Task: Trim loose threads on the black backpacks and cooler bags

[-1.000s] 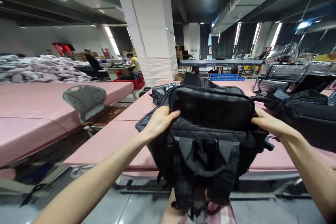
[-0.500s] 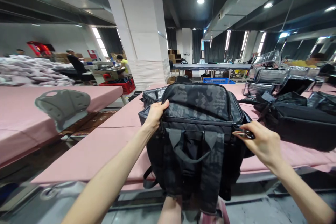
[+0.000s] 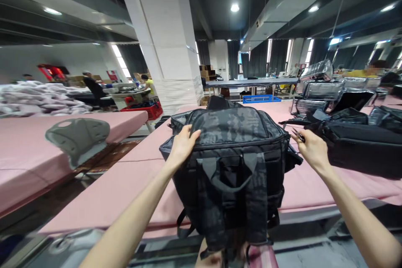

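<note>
A black and dark grey camouflage backpack stands in front of me at the table's edge, its straps and grey carry handle facing me. My left hand grips its upper left corner, thumb lying over the top panel and the other fingers partly hidden. Just off the bag's upper right corner is my right hand, closed around small dark thread snips with the pointed tips sticking out to the left. The backpack's top panel looks closed along its front edge.
The pink-covered table extends to both sides. More black bags lie at the right, with silver-lined bags behind. A grey chair stands left, a white pillar beyond the table. Other people work in the background.
The backpack's top has tipped down and lies flatter. My right hand has moved up and slightly outward from the bag's corner with the snips. My left hand has stayed at the left corner.
</note>
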A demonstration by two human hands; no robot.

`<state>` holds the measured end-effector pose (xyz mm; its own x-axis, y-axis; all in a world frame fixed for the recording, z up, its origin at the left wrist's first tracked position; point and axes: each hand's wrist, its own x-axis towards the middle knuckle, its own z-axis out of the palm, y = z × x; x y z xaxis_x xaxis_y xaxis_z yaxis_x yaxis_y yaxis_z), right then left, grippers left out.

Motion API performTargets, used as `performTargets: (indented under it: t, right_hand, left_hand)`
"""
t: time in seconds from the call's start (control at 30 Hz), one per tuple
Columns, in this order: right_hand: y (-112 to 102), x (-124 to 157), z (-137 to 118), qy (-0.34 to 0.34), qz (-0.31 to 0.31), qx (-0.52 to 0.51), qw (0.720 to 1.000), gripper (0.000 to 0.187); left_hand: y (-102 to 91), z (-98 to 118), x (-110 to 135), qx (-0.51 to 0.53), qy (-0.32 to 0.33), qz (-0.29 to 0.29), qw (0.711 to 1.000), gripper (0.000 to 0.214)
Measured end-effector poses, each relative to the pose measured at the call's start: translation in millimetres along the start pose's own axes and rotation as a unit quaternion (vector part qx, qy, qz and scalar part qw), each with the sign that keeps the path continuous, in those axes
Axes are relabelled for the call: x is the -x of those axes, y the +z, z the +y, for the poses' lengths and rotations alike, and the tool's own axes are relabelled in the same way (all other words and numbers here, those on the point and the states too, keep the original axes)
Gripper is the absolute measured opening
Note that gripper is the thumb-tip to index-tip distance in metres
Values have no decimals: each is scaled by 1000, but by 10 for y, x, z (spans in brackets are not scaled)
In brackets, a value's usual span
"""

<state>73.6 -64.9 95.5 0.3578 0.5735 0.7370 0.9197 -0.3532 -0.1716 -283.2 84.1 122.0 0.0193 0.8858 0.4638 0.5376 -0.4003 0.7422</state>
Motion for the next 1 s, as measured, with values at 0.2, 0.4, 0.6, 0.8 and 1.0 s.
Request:
performTargets:
  t: [0.2,0.4,0.6,0.8,1.0]
  right_hand:
    - [104,130,79,72,-59,-30,995,31]
    - [37,384,72,41,35,-73,996,52]
    - [28,592,-122,-144,152,-142,967,18]
    - [-33,526,-332,-220,194,-95,951,10]
    - [-53,473,-297,-194,150,-134,960,11]
  left_hand:
    - [549,807,431,-210,391,-5,896,31]
    - [1048,1035,513,-241,413,-160,863,22]
    - [1105,987,410,-238,390,-209,864,21]
    - [1179,956,417,-213,348,-226,884,23]
    - [1020,1003,453,-173,352,-210,896,20]
